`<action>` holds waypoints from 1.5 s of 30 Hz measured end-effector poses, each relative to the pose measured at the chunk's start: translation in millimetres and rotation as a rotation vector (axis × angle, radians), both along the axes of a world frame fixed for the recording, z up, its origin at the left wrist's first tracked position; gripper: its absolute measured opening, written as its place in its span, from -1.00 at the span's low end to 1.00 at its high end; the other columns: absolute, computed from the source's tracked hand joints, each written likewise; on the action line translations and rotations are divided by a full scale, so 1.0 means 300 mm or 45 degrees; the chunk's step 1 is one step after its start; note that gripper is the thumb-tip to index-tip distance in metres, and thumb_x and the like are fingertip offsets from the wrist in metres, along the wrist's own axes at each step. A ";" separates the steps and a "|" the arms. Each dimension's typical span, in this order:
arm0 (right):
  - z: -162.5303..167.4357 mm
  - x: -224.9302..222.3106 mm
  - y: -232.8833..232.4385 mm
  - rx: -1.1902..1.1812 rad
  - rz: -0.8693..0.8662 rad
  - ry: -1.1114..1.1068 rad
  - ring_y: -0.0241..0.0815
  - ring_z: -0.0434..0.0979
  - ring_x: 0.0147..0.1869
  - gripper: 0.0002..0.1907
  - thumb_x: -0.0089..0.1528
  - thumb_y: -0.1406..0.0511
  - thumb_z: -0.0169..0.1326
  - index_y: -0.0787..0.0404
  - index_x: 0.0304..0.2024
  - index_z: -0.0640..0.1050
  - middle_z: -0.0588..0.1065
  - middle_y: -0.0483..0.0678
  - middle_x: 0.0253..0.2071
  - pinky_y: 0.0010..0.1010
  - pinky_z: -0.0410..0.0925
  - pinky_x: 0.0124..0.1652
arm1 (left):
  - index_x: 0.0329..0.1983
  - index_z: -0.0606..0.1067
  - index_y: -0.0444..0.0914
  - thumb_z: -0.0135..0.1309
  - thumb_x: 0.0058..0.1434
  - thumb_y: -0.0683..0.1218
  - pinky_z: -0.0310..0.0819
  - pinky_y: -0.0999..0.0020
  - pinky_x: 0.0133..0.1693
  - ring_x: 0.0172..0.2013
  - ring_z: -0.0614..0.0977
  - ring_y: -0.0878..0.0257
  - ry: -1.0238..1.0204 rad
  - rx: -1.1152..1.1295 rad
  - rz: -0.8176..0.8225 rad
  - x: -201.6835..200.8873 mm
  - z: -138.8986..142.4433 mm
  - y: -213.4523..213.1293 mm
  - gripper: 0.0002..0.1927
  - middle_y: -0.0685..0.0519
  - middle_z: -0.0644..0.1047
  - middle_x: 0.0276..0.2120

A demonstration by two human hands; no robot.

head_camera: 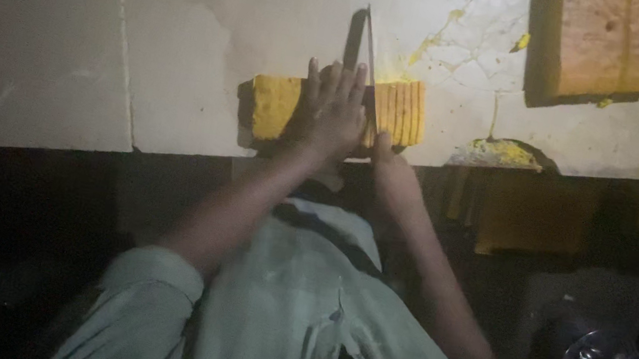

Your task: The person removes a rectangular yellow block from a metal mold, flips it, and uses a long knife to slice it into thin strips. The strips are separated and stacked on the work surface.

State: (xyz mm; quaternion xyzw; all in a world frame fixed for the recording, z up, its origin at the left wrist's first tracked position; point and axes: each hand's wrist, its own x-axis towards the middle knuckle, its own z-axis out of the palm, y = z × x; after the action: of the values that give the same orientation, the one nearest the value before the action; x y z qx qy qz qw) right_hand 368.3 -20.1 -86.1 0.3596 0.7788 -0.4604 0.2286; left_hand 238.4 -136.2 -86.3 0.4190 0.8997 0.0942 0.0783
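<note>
Pale-green shirt [285,322] below, left hand [337,113] presses flat, fingers together, on one yellow cake loaf [280,103] while right hand [390,159] grips one knife [369,57] slicing it.

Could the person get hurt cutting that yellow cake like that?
Maybe. The left hand lies flat on the yellow cake block, with its fingers right beside the knife blade, so a slip might nick them. The right hand works the knife in dim light, which makes the blade harder to follow. The block also sits near the edge of the pale worktop, so a hard push could slide it off.
</note>
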 end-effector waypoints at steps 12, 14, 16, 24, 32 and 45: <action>0.208 0.309 -0.096 0.047 0.211 -0.390 0.28 0.54 0.13 -0.33 0.32 0.12 -0.22 0.29 0.42 0.17 0.56 0.32 0.02 -0.04 0.35 0.09 | 0.47 0.05 -0.35 -0.26 0.38 0.13 -0.32 -0.54 0.29 0.36 0.21 -0.18 -0.270 -0.155 0.062 -0.025 0.038 -0.012 -0.30 -0.22 0.33 0.19; 0.075 0.272 -0.093 0.244 0.441 -0.291 0.35 0.54 0.10 -0.20 0.27 0.28 -0.07 0.29 0.52 0.00 0.56 0.36 -0.01 0.01 0.37 0.08 | 0.49 0.05 -0.36 -0.28 0.42 0.11 -0.33 -0.52 0.34 0.39 0.21 -0.18 -0.301 -0.108 0.073 -0.021 0.023 -0.012 -0.31 -0.20 0.34 0.22; -0.011 0.184 -0.070 0.276 0.493 -0.017 0.37 0.54 0.06 -0.17 0.22 0.29 0.07 0.34 0.45 0.02 0.55 0.36 -0.01 0.05 0.38 0.03 | 0.49 0.05 -0.40 -0.30 0.43 0.08 -0.31 -0.48 0.36 0.39 0.20 -0.19 -0.213 0.013 0.060 -0.015 0.009 -0.015 -0.33 -0.23 0.32 0.27; 0.176 -0.050 -0.064 -0.182 -0.108 -0.068 0.16 0.67 -0.04 -0.34 0.40 0.04 -0.16 0.48 0.30 0.33 0.63 0.30 -0.04 -0.10 0.50 -0.08 | 0.51 0.01 -0.40 -0.35 0.48 0.08 -0.27 -0.51 0.30 0.42 0.13 -0.29 -0.235 -0.159 -0.001 -0.031 0.094 -0.070 -0.35 -0.35 0.24 0.34; 0.069 0.337 -0.104 0.108 0.259 -0.236 0.24 0.62 -0.05 -0.18 0.29 0.30 -0.13 0.33 0.57 -0.04 0.57 0.28 -0.09 -0.06 0.47 -0.08 | 0.53 -0.02 -0.38 -0.39 0.46 0.13 -0.27 -0.52 0.36 0.43 0.15 -0.20 -0.313 -0.242 0.035 -0.044 0.080 -0.042 -0.30 -0.25 0.27 0.32; 0.304 0.059 -0.135 -0.318 -0.191 -0.149 0.25 0.60 0.07 -0.26 0.35 -0.04 -0.26 0.41 0.35 0.28 0.54 0.34 0.04 -0.04 0.45 0.02 | 0.51 -0.07 -0.36 -0.34 0.43 0.07 -0.31 -0.55 0.34 0.44 0.04 -0.19 -0.294 -0.194 0.076 -0.062 0.115 -0.074 -0.31 -0.23 0.18 0.39</action>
State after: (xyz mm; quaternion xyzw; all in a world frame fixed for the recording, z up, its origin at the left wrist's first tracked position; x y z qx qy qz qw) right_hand 386.2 -60.5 5.0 0.4117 0.6718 -0.5476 0.2816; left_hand 219.9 -158.3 -51.9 0.3714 0.9012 0.0757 0.2101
